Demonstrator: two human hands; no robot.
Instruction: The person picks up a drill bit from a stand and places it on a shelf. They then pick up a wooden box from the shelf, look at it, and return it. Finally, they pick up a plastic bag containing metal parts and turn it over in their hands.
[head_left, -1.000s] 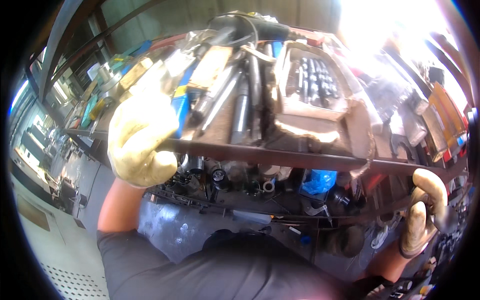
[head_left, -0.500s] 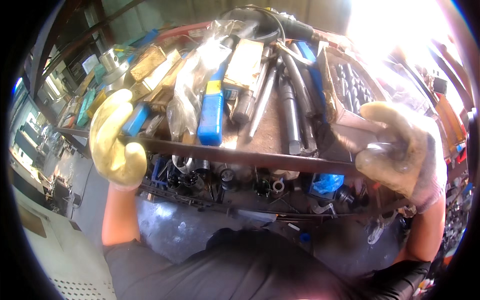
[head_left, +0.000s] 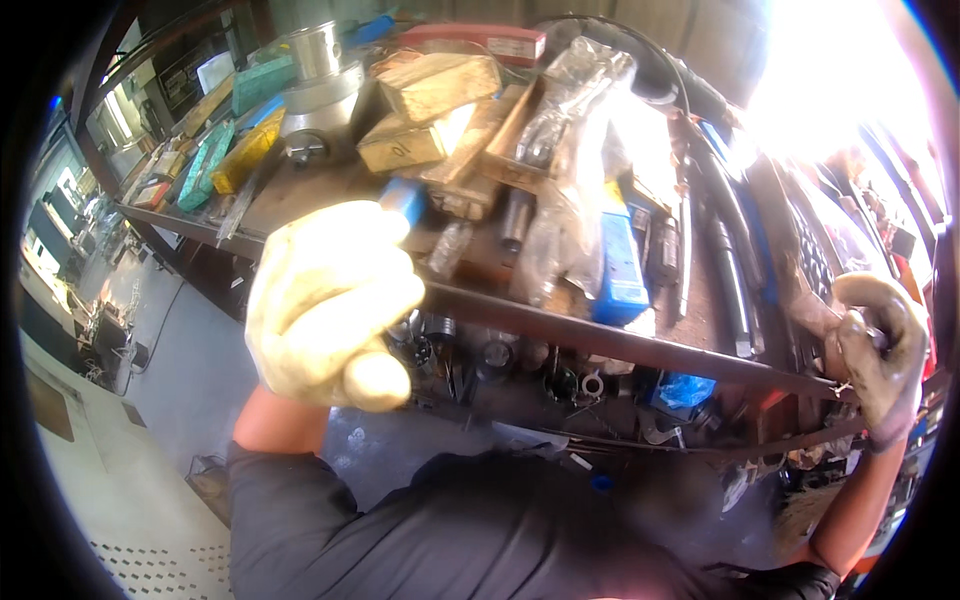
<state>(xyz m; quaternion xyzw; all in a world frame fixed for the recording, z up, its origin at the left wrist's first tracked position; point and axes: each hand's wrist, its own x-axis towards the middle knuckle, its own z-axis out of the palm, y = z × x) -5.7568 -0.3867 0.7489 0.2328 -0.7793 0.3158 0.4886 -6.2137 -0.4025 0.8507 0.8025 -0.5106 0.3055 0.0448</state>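
My left hand (head_left: 330,305), in a cream work glove, hovers before the front edge of a metal shelf (head_left: 560,330). Its fingers bend loosely with the thumb apart, and nothing shows in them. The end of a blue case (head_left: 402,200) lies just beyond its fingertips. At the far right my right hand (head_left: 885,350), in a stained glove, is closed around a small grey metal piece (head_left: 877,338), mostly hidden by the fingers. Beside that hand stands an open cardboard box (head_left: 785,235) with drill bits in it.
Wooden blocks (head_left: 440,85), clear plastic bags (head_left: 575,190), a blue plastic case (head_left: 622,265) and long metal shanks (head_left: 732,285) crowd the shelf. A stepped metal cylinder (head_left: 318,75) stands at the back left. Blue plastic wrap (head_left: 685,390) and tool parts fill the lower shelf.
The view has swung left, so the shelf's things sit further right. My left hand appears larger and its fingers have curled more. My right hand has kept its hold beside the cardboard box.
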